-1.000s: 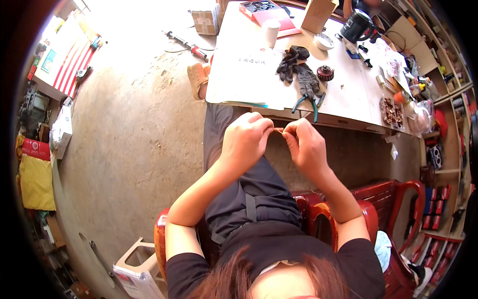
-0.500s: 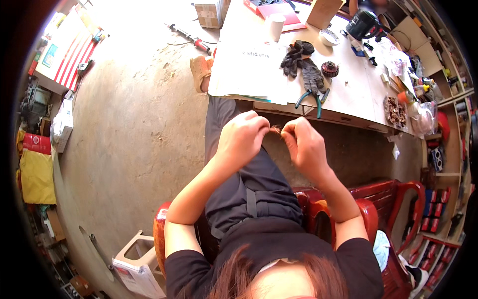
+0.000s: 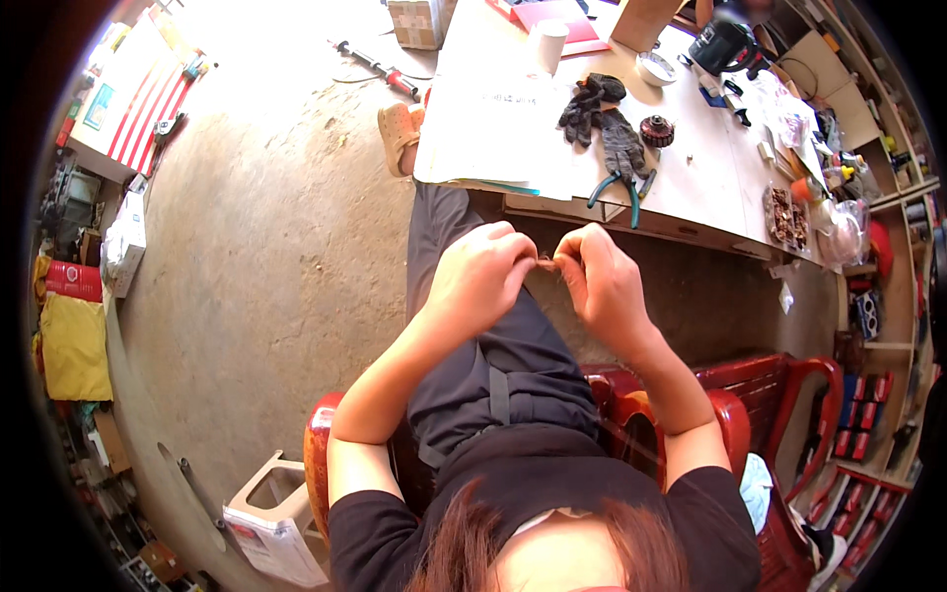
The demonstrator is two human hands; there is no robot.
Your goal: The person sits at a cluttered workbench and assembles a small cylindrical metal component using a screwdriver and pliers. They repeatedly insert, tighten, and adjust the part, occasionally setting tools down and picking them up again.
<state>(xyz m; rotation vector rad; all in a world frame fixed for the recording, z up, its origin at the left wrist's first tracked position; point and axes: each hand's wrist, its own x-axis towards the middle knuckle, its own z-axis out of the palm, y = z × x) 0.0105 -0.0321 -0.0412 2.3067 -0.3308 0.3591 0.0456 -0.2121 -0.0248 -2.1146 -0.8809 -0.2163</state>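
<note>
My left hand (image 3: 483,271) and my right hand (image 3: 600,281) are raised above my lap, just short of the table's front edge. Both are pinched closed on a small bit of thin copper-coloured wire (image 3: 546,263) that spans the narrow gap between the fingertips. Its ends are hidden in my fingers. Beyond my right hand, pliers with teal handles (image 3: 633,209) lie at the table edge, handles toward me. Dark work gloves (image 3: 619,141) rest against them, and a small round motor armature (image 3: 656,130) sits beside the gloves.
The pale table (image 3: 705,192) also bears a white cup (image 3: 547,44), a white bowl (image 3: 655,68), a black kettle (image 3: 720,47) and a container of copper-coloured pieces (image 3: 786,219). A red wooden bench (image 3: 740,390) is at right, a beige stool (image 3: 271,493) at lower left.
My right hand has shifted slightly up and left, bringing its fingertips a little closer to my left hand. The wire stays pinched between them.
</note>
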